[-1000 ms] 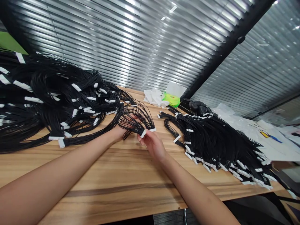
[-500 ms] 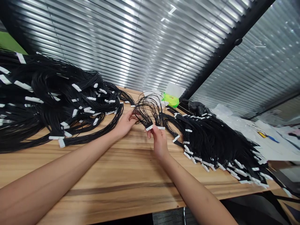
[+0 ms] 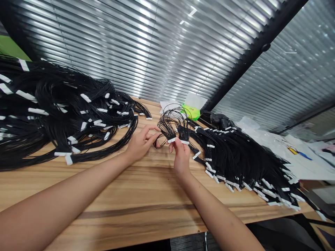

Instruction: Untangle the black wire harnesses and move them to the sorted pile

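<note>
In the middle of the head view my right hand (image 3: 181,157) is closed on a wire harness (image 3: 170,125), pinching it by its white connectors (image 3: 184,142). The harness's thin black wires arch up and away above the fingers in a loose loop. At its left side my left hand (image 3: 142,141) has thumb and forefinger brought together on a few of the black wires, which curl round beside the fingertips. The other fingers of the left hand are bent and partly hidden.
A large heap of black wire harnesses (image 3: 57,94) with white connectors lies at the left. Another pile (image 3: 235,157) spreads over the right of the wooden table (image 3: 125,198). Behind are a bright green packet (image 3: 191,111) and a blind-covered glass wall (image 3: 125,45).
The held harness and my right hand have shifted slightly right. My left hand has turned, its fingers now drawn to the left edge of the harness, where a small wire loop shows.
</note>
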`<state>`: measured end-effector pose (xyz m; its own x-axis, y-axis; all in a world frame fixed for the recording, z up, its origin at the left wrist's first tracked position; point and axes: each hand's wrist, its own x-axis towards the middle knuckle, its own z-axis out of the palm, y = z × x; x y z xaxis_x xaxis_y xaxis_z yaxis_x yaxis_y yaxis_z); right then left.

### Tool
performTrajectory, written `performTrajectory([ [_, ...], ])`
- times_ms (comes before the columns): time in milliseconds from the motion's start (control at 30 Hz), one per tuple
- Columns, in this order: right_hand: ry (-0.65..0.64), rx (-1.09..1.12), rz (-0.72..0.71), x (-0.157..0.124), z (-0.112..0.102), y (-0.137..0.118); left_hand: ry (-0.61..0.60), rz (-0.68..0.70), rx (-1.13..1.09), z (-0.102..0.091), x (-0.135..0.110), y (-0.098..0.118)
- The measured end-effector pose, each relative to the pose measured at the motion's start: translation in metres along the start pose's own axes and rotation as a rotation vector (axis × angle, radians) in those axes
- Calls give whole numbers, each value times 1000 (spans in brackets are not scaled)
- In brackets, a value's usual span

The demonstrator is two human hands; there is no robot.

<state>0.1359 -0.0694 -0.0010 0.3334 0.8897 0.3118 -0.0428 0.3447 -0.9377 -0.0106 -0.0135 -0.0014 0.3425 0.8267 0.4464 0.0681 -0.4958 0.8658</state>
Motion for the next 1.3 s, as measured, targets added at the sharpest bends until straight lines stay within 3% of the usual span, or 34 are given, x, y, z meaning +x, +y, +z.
performTrajectory([
  [200,-33,-78,12,-2,1,-5,-6,101,88,-2,1,-2],
  [433,-39,-80,7,-1,1,-4,83,168,238,-5,2,-7],
  [700,-101,-140,-10,6,-8,-2,-54,85,246,-6,4,-5],
  [967,-125,-212,-64,9,-13,1,-9,334,489,-7,6,1],
  [1100,-122,-152,-65,7,-10,1,36,373,507,-8,8,1],
  [1300,-51,116,4,7,-3,-7,34,291,455,-12,13,-9],
])
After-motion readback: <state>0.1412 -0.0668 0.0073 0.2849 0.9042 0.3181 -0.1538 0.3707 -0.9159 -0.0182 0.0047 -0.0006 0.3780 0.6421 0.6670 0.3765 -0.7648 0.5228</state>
